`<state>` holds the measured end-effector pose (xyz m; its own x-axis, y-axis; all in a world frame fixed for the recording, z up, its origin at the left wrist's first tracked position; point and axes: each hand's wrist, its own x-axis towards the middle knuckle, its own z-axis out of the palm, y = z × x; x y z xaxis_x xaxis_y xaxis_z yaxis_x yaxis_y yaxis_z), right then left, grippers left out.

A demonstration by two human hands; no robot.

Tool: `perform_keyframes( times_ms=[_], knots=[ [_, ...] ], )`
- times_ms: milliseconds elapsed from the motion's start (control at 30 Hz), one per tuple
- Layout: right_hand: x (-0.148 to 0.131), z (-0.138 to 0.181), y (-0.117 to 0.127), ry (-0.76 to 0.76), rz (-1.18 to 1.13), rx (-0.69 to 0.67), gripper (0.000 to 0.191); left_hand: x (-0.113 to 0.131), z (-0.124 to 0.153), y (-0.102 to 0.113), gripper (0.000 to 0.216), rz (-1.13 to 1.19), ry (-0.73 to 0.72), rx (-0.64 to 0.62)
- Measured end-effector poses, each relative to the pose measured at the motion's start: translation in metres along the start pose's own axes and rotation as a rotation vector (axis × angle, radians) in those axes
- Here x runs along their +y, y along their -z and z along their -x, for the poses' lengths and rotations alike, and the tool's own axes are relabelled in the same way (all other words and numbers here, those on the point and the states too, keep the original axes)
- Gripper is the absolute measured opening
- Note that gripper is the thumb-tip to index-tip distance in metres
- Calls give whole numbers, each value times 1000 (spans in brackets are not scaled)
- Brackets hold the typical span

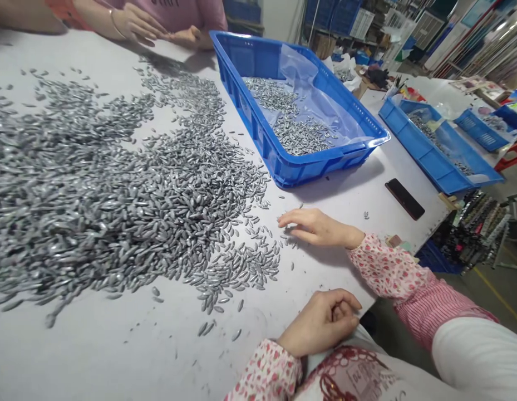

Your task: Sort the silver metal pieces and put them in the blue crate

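Head view: left hand (320,324) curled, right hand (315,227) flat by one grey heap (116,195)

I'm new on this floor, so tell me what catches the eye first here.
A huge spread of small grey oval pieces covers the left of the white table. To its right a blue crate lined with clear plastic holds more. At the near edge the right hand lies flat among stray pieces while the left hand is curled.

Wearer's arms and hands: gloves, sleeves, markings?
No gloves. Left hand and right hand are bare. Left sleeve and right sleeve are floral, pink blossoms on white, gathered at the wrist. Above the right one comes a pink-striped cuff, then plain white fabric.
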<state>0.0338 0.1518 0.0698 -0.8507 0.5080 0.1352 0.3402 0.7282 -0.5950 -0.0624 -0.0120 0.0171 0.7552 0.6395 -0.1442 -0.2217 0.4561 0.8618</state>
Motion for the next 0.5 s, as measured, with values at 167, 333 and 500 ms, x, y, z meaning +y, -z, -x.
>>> perform_keyframes(
  times_ms=[167,333,500],
  knots=[
    [-23,-31,-41,82,142,-153,20,3,1,0,24,-54,-5,-46],
    [-51,-56,-86,256,348,-233,24,6,2,-1,22,-133,7,-76],
    [-54,-40,-84,304,281,-389,19,8,2,-2,22,-144,-4,-79]
  ],
)
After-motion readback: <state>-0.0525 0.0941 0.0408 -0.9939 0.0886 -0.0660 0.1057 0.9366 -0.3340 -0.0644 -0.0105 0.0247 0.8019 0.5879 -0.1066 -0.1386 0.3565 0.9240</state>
